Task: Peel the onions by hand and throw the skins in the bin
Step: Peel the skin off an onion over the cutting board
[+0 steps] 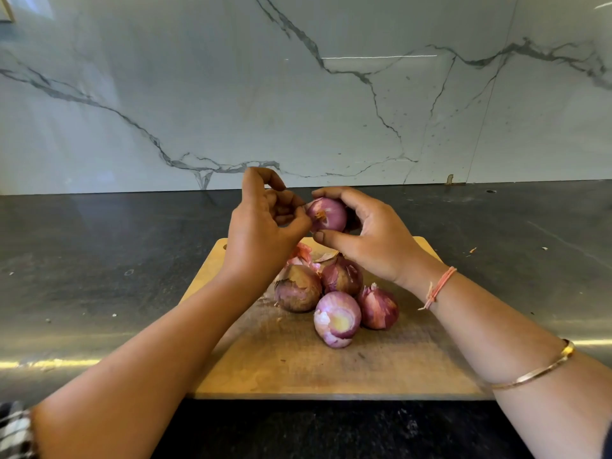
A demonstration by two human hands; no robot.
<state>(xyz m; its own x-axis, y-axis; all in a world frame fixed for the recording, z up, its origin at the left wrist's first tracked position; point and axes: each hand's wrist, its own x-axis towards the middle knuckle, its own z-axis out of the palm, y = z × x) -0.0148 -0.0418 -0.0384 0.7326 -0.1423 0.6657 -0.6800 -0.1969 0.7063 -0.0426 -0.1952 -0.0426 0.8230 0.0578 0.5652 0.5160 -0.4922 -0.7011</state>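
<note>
Onion point(328, 214) held above wooden board point(381, 366), right hand point(367, 240) curled round it from the right, left hand point(265, 223) pinching its skin at the left side, four more red onions point(337, 318) and loose skins point(303, 253) lying on the board below

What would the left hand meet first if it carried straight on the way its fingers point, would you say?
The onion held in the right hand; the left hand seems to be pinching its skin, though depth is unclear.
</note>
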